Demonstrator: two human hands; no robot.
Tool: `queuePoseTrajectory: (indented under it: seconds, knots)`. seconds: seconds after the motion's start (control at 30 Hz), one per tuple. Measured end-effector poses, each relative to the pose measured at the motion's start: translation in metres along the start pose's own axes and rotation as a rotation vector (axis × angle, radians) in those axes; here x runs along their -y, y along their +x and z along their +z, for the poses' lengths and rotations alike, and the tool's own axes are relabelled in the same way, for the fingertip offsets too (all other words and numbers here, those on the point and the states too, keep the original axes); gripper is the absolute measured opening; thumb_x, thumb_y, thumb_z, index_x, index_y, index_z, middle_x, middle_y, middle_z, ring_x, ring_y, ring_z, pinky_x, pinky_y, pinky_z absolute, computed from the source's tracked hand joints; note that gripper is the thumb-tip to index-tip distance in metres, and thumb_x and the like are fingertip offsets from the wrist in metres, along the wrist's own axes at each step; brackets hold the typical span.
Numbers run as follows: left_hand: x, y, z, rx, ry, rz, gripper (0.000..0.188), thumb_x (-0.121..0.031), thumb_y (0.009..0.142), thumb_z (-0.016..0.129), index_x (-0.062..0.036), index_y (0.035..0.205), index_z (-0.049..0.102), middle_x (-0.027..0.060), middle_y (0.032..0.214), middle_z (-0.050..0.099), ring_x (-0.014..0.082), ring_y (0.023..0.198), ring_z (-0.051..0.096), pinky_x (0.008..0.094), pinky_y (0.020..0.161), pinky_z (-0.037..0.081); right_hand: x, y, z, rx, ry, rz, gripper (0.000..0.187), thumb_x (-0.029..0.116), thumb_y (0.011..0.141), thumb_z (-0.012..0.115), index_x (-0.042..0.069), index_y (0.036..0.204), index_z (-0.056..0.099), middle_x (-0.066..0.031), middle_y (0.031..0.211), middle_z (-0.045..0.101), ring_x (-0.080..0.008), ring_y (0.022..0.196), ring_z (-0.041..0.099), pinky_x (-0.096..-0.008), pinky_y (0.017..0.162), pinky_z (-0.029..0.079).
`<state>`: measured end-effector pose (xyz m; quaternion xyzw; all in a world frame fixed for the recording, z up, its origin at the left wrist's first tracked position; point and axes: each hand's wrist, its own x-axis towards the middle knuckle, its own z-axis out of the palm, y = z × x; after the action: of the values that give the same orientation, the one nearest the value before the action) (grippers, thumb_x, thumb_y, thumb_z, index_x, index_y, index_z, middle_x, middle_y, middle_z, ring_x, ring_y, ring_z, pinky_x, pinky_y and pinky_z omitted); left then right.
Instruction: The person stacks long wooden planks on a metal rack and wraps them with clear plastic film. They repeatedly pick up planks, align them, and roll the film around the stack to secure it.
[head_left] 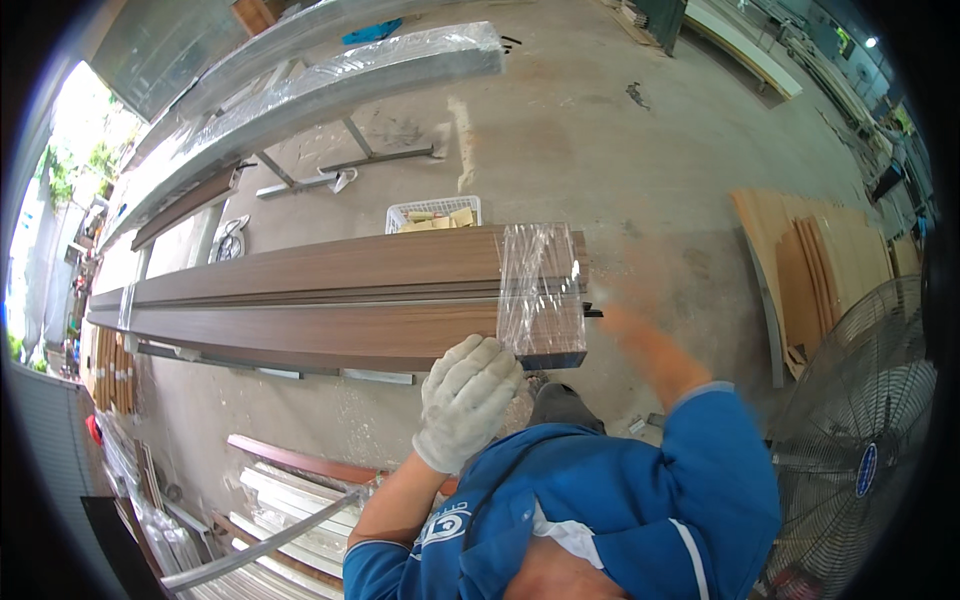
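Observation:
A long bundle of brown wood-grain boards [400, 263] lies crosswise before me, bound near its right end with clear stretch film [541, 280]. My left hand [462, 400], in a pale work glove, rests at the near edge of the bundle beside the film. Its fingers reach forward over the edge, apparently extended and flat. My right hand [635, 325] is just off the right end of the bundle, smeared by motion. Whether it holds anything does not show. A small dark piece [593, 312] sticks out from the bundle's end near it.
Behind the bundle stands a white basket [397, 217] with yellowish blocks. Film-wrapped long profiles [350, 85] rest on metal stands at the far left. White and reddish lengths [290, 500] lie near left. A large fan [850, 440] and leaning wooden sheets [790, 250] are at right.

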<state>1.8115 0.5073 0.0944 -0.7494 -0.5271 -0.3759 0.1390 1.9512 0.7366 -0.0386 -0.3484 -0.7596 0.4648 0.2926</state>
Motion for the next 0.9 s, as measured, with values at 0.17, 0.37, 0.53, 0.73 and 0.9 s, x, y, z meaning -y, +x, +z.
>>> queuePoseTrajectory:
  seconds: [0.17,0.37,0.53,0.73,0.9]
  knots:
    - [0.006,-0.009,0.001,0.020,0.004,0.044,0.028,-0.019,0.072,0.081,-0.0066,0.097,0.077,0.0059,0.107,0.072,0.0279,0.109,0.068,0.0467,0.097,0.056,0.037,-0.180,0.057,-0.124,-0.219,-0.031,0.033,0.016,0.085,0.077,0.004,0.115,0.072,-0.0187,0.101,0.075,-0.0309,0.087,0.075,-0.0369,0.076,0.059]
    - [0.013,-0.013,-0.007,0.087,0.043,0.167,0.028,-0.018,0.076,0.078,-0.0068,0.101,0.076,0.0063,0.115,0.070,0.0273,0.116,0.065,0.0451,0.101,0.054,0.067,-0.190,0.029,-0.391,-0.269,-0.329,0.031,0.014,0.078,0.079,0.008,0.107,0.066,-0.0114,0.106,0.071,-0.0322,0.091,0.072,-0.0392,0.080,0.058]
    - [0.020,-0.015,-0.009,0.071,0.006,0.223,0.027,-0.017,0.078,0.077,-0.0060,0.102,0.075,0.0070,0.118,0.070,0.0287,0.117,0.065,0.0458,0.101,0.053,0.137,-0.194,-0.008,-0.040,-0.706,-0.907,0.023,0.010,0.080,0.074,0.011,0.103,0.068,-0.0095,0.115,0.069,-0.0341,0.100,0.072,-0.0429,0.077,0.063]
    - [0.012,-0.015,-0.018,0.145,-0.152,0.023,0.020,-0.011,0.083,0.071,-0.0044,0.102,0.073,0.0128,0.125,0.068,0.0315,0.118,0.064,0.0434,0.103,0.052,0.229,-0.122,-0.100,-0.114,-0.484,-1.071,0.028,0.015,0.079,0.074,0.008,0.106,0.073,-0.0070,0.106,0.074,-0.0273,0.100,0.074,-0.0386,0.085,0.061]
    - [-0.003,-0.008,-0.012,0.103,-0.052,0.022,0.020,-0.011,0.078,0.077,-0.0006,0.094,0.072,0.0126,0.116,0.069,0.0332,0.116,0.065,0.0490,0.105,0.050,0.216,0.100,-0.141,-0.448,-0.488,-1.299,0.031,0.011,0.083,0.073,0.004,0.113,0.072,-0.0074,0.105,0.075,-0.0260,0.096,0.074,-0.0313,0.079,0.060]
